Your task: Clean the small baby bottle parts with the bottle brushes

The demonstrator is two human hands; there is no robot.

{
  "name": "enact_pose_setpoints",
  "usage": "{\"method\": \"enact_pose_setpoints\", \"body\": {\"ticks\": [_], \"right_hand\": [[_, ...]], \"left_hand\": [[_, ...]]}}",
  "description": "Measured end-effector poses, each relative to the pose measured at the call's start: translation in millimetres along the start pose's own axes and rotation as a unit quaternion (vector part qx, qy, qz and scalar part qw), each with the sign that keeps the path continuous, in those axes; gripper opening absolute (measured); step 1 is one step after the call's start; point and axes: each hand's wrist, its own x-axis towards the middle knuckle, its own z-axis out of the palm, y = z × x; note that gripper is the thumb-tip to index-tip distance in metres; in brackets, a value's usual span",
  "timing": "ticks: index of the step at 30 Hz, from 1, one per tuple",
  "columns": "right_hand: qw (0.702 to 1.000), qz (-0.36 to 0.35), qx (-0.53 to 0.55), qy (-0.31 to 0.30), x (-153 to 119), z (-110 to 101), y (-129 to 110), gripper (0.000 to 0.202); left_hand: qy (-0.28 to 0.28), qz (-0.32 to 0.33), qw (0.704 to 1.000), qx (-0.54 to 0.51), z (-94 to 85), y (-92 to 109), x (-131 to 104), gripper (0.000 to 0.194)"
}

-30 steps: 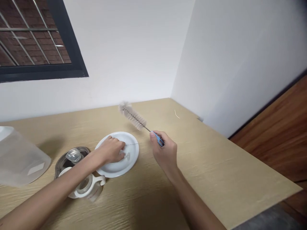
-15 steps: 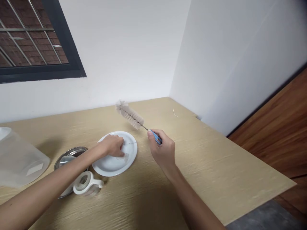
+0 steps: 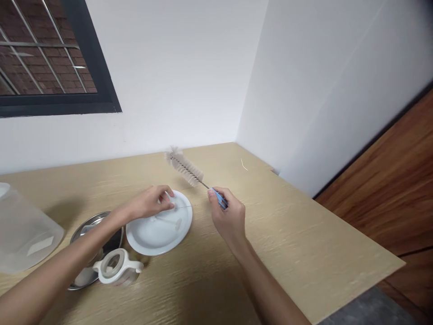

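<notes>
The right hand grips a bottle brush, bristles ahead of it: that pickup looks done. Over the white plate, the left hand meets a thin wire, pinched or released, I cannot tell. Below that hand, a clear stemmed piece lies ungrasped on the plate.

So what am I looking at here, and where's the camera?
No machine: these are one person's bare hands, seen by a head-worn camera looking forward and down. The right hand holds a bristle brush by its blue handle. The left hand is over a white plate bearing a small clear piece, its fingers at a thin wire; I can't tell whether they grip it. Left of the plate on the wooden table: a metal dish, white-handled cup and translucent container.
</notes>
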Motion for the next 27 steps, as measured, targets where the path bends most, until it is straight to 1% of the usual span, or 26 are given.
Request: {"method": "enact_pose_setpoints", "body": {"ticks": [2,4,7,9,12,15,16,19,21,23,25,27], "right_hand": [[1.0,0.0,-0.004,-0.006,-1,1,1,0.031],[1.0,-0.003,-0.006,-0.013,-1,2,1,0.031],[1.0,-0.011,-0.007,-0.021,-3,4,-1,0.032],[0.999,-0.022,-0.002,-0.031,-6,5,-3,0.033],[0.996,-0.057,0.012,-0.063,-12,7,-9,0.031],[0.983,-0.134,0.02,-0.123,-20,9,-14,0.024],[0.977,-0.159,0.024,-0.14,-23,10,-15,0.02],[0.963,-0.211,0.028,-0.164,-32,14,-20,0.014],[0.957,-0.231,0.026,-0.172,-37,16,-22,0.012],[0.951,-0.245,0.029,-0.185,-40,17,-23,0.012],[0.946,-0.256,0.03,-0.197,-39,17,-22,0.013],[0.946,-0.26,0.02,-0.192,-36,16,-21,0.014]], "left_hand": [[0.045,0.019,0.997,-0.059,-4.4,-9,-10,0.047],[0.1,0.024,0.984,-0.147,-7.3,-20,-27,0.046],[0.136,0.002,0.961,-0.241,-7.9,-35,-61,0.041],[0.176,-0.017,0.94,-0.291,-4.9,-45,-85,0.04],[0.252,-0.058,0.896,-0.361,5.4,-57,-114,0.043],[0.324,-0.09,0.863,-0.376,20.1,-66,-128,0.044],[0.338,-0.097,0.857,-0.377,25.2,-69,-130,0.045],[0.368,-0.108,0.854,-0.352,38.3,-72,-135,0.053],[0.384,-0.123,0.857,-0.322,43.7,-71,-138,0.061],[0.401,-0.138,0.852,-0.307,46.1,-68,-141,0.064],[0.42,-0.144,0.84,-0.312,46.4,-64,-145,0.064],[0.441,-0.142,0.829,-0.313,46.3,-61,-148,0.06]]}}
